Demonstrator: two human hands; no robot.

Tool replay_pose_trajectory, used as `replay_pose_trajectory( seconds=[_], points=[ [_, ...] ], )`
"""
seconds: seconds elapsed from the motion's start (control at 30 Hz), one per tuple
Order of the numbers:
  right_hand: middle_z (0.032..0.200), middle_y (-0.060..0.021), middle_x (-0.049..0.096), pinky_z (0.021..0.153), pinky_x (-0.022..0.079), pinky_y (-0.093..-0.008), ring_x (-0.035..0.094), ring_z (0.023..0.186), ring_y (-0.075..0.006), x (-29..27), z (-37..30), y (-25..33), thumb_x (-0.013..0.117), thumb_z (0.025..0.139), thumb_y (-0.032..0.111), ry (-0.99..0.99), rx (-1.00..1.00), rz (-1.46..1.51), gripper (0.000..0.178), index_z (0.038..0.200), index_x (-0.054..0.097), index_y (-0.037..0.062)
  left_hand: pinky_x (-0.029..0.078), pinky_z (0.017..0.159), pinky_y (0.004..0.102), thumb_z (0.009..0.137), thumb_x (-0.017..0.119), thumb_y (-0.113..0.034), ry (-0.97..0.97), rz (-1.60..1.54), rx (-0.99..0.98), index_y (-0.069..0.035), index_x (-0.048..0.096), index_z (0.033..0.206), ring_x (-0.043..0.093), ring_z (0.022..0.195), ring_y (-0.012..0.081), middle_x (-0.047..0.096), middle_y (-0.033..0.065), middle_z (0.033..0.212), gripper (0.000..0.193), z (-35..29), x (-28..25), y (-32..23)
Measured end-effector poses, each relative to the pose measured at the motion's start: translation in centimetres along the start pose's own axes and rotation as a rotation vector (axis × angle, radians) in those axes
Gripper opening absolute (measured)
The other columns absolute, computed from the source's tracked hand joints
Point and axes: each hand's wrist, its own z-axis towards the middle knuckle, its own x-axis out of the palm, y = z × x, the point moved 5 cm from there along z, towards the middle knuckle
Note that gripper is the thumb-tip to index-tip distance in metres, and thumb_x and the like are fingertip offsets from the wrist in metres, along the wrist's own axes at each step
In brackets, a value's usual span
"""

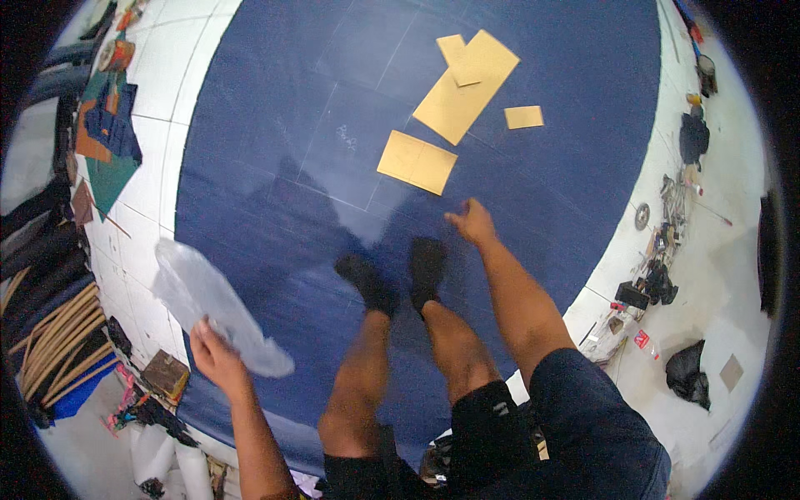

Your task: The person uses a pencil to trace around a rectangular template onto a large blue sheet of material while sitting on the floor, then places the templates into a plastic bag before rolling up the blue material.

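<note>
My left hand (215,358) is closed on the lower edge of a clear plastic bag (212,300), which hangs over the left border of a large blue cloth (250,208). My right hand (475,223) is above the cloth, its thumb apart from loosely bent fingers, with nothing seen in it. Just beyond it lies a yellow rectangular piece (417,162) of what looks like card. Farther off, a longer yellow piece (471,92) has a smaller yellow piece (452,54) across it. One more small yellow piece (523,117) lies apart at the right. Thin chalk lines mark the cloth.
My feet in dark socks (427,262) stand on the cloth. White floor tiles (150,183) border it. To the left are cloth scraps (112,142) and a stack of curved wooden rods (62,350). Small tools and parts (662,242) and a black bag (687,375) line the right.
</note>
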Motion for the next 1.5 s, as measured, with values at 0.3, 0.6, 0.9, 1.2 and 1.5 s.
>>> replay_pose_trajectory(
  seconds=[0.3,0.6,0.9,1.2,1.5],
  points=[
    [0.11,-0.0187,0.061,0.091,0.049,-0.0463,0.057,0.108,-0.0355,2.5,10.1,5.1,0.087,0.07,0.039,-0.309,-0.044,-0.178,0.067,0.117,0.057,0.0025,0.033,0.05,0.0216,0.104,0.05,-0.029,0.122,-0.205,-0.102,-0.002,0.064,0.111,0.039,0.059,0.0032,0.044,-0.0062,0.071,0.031,10.0,20.6,1.6],
    [0.109,-0.0235,0.061,0.089,0.05,-0.0427,0.061,0.101,-0.0365,8.9,6.3,11.3,0.087,0.069,0.046,-0.277,0.001,-0.156,0.074,0.115,0.056,-0.002,0.038,0.049,0.022,0.103,0.052,-0.031,0.23,-0.34,-0.328,-0.005,0.059,0.104,0.046,0.059,0.005,0.049,-0.0023,0.072,0.027,12.9,24.4,5.0],
    [0.095,-0.0161,0.067,0.082,0.051,-0.0394,0.065,0.088,-0.0255,5.7,3.2,18.1,0.07,0.09,0.02,-0.22,-0.165,0.356,0.029,0.11,0.06,0.0022,0.037,0.054,0.0214,0.104,0.052,-0.028,0.315,-0.376,-0.434,-0.004,0.059,0.108,0.043,0.062,0.0046,0.051,-0.0011,0.076,0.026,13.1,23.9,6.0],
    [0.108,-0.0171,0.069,0.085,0.054,-0.0456,0.066,0.1,-0.0368,2.2,-0.9,33.2,0.067,0.087,0.022,0.249,-0.72,-0.076,0.03,0.111,0.066,0.0037,0.045,0.063,0.0261,0.103,0.05,-0.019,0.336,-0.324,-0.278,0.001,0.059,0.117,0.052,0.071,0.0101,0.058,0.0027,0.084,0.026,9.9,24.6,-3.2],
    [0.092,-0.0124,0.071,0.077,0.054,-0.0362,0.069,0.084,-0.0226,-6.5,5.8,35.1,0.075,0.085,0.026,0.497,-0.519,0.238,0.031,0.104,0.067,0.0023,0.04,0.057,0.0248,0.104,0.048,-0.021,0.304,-0.19,-0.31,0.0,0.059,0.119,0.047,0.069,0.0083,0.054,0.0002,0.08,0.028,10.1,26.0,-6.8]
  ],
)
